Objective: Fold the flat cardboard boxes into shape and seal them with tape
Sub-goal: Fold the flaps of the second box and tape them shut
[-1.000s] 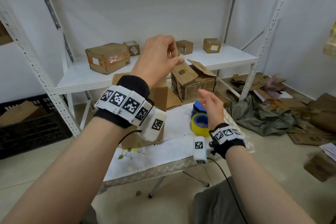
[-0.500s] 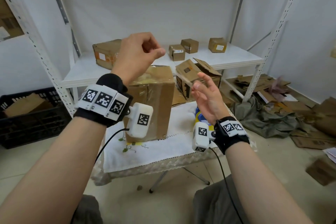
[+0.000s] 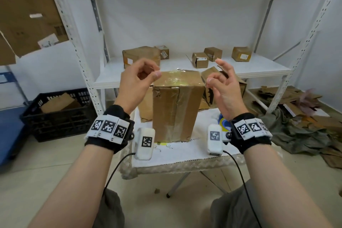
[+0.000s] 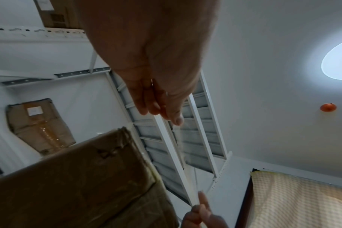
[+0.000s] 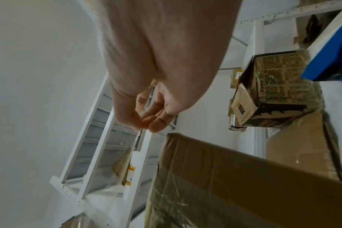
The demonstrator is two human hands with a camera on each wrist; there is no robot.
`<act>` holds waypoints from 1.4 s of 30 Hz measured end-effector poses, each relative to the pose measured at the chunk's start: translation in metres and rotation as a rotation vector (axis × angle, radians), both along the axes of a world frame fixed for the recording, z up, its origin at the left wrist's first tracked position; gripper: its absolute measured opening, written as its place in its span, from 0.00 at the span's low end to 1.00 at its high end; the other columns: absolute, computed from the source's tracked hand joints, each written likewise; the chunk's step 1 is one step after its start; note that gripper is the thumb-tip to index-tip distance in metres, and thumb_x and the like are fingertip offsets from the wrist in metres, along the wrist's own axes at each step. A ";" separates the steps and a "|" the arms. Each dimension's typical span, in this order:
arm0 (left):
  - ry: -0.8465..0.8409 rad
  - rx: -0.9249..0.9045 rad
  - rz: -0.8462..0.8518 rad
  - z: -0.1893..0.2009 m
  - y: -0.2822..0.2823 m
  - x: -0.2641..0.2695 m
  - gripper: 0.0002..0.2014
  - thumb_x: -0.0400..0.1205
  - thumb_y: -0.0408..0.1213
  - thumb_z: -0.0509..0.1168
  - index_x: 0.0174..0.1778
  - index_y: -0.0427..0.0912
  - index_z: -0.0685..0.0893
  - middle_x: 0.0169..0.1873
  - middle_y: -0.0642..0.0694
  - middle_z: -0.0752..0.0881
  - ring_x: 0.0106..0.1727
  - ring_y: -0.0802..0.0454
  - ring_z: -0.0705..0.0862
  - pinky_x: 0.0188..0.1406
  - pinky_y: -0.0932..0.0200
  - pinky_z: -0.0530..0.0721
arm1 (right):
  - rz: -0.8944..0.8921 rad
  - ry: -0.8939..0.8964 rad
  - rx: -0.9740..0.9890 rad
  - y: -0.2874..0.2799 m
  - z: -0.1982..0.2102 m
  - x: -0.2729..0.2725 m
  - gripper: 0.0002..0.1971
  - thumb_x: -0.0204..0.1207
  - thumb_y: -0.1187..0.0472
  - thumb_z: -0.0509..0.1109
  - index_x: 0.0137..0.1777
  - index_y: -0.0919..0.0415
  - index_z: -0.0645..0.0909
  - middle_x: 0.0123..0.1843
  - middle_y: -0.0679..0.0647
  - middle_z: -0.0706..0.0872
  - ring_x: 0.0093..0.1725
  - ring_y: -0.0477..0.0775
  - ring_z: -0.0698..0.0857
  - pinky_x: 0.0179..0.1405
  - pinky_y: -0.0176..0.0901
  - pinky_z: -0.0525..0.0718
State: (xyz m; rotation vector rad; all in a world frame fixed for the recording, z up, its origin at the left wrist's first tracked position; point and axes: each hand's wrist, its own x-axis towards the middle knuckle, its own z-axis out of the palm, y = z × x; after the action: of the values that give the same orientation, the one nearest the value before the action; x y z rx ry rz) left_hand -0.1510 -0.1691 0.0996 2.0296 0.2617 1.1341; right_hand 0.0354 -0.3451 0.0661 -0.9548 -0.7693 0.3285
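Taped box (image 3: 175,109) (labels unreadable) stands upright.

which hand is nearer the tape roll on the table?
Right. The right hand is raised above the near-right side of the table, with the tape roll just below its wrist. The left hand is up on the far side of the tall taped box.

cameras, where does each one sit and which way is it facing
Head: worn on the head, looking forward and down at the taped box on the table; both forearms, left hand and right hand show.
Left wrist: looks up along the left hand towards shelving and ceiling.
Right wrist: looks up along the right hand.
All three share the taped box.
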 end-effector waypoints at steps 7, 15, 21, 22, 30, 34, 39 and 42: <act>0.020 -0.139 -0.025 -0.024 0.001 -0.004 0.22 0.78 0.35 0.78 0.64 0.50 0.77 0.37 0.42 0.90 0.46 0.46 0.90 0.59 0.52 0.84 | -0.058 -0.056 -0.036 0.002 -0.006 -0.001 0.30 0.77 0.82 0.66 0.75 0.57 0.74 0.38 0.51 0.82 0.40 0.49 0.79 0.61 0.45 0.80; -0.002 -0.151 0.054 -0.035 0.001 -0.003 0.05 0.75 0.38 0.80 0.41 0.46 0.90 0.39 0.49 0.92 0.45 0.50 0.89 0.49 0.59 0.86 | -0.122 -0.154 -0.095 -0.001 -0.017 0.002 0.31 0.75 0.78 0.75 0.74 0.53 0.76 0.41 0.49 0.85 0.46 0.48 0.84 0.67 0.52 0.81; 0.005 -0.169 0.101 -0.044 0.004 -0.005 0.05 0.76 0.38 0.80 0.39 0.48 0.90 0.38 0.51 0.92 0.43 0.56 0.89 0.46 0.68 0.83 | -0.146 -0.231 -0.107 0.003 -0.022 0.004 0.33 0.74 0.77 0.76 0.76 0.54 0.75 0.41 0.49 0.85 0.47 0.51 0.85 0.66 0.53 0.83; 0.007 -0.163 0.111 -0.045 0.004 -0.005 0.05 0.76 0.38 0.80 0.39 0.49 0.90 0.38 0.52 0.92 0.43 0.56 0.89 0.46 0.69 0.82 | -0.153 -0.239 -0.111 0.003 -0.023 0.004 0.33 0.74 0.77 0.77 0.76 0.54 0.75 0.41 0.50 0.85 0.47 0.51 0.85 0.65 0.52 0.83; 0.049 -0.064 0.047 -0.050 0.005 -0.011 0.10 0.74 0.33 0.81 0.43 0.46 0.86 0.41 0.50 0.90 0.47 0.53 0.89 0.52 0.63 0.86 | -0.146 -0.248 -0.097 0.003 -0.027 0.003 0.32 0.75 0.78 0.76 0.77 0.60 0.74 0.39 0.50 0.84 0.44 0.49 0.84 0.57 0.43 0.83; 0.096 0.105 0.094 -0.052 0.004 -0.004 0.17 0.73 0.26 0.79 0.46 0.44 0.77 0.44 0.49 0.82 0.47 0.49 0.83 0.54 0.59 0.83 | -0.145 -0.247 -0.105 0.005 -0.028 0.001 0.32 0.74 0.78 0.76 0.77 0.61 0.74 0.40 0.52 0.84 0.45 0.51 0.84 0.59 0.47 0.84; 0.088 0.227 0.183 -0.049 0.005 0.004 0.18 0.75 0.24 0.75 0.46 0.48 0.74 0.44 0.51 0.79 0.49 0.49 0.78 0.55 0.59 0.78 | -0.150 -0.251 -0.098 0.005 -0.025 0.001 0.31 0.75 0.79 0.75 0.77 0.60 0.74 0.40 0.54 0.82 0.46 0.50 0.84 0.61 0.46 0.85; 0.061 0.176 0.169 -0.047 0.005 0.004 0.14 0.77 0.27 0.76 0.46 0.46 0.78 0.44 0.50 0.82 0.50 0.51 0.80 0.57 0.63 0.77 | -0.157 -0.255 -0.096 0.004 -0.023 0.001 0.31 0.75 0.78 0.75 0.77 0.59 0.75 0.42 0.56 0.82 0.47 0.50 0.84 0.63 0.47 0.85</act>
State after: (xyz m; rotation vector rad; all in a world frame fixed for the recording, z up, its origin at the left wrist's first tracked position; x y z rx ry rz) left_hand -0.1469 -0.1637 0.0530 2.2331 0.3823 1.2372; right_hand 0.0366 -0.3407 0.0431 -1.1552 -0.9098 0.1077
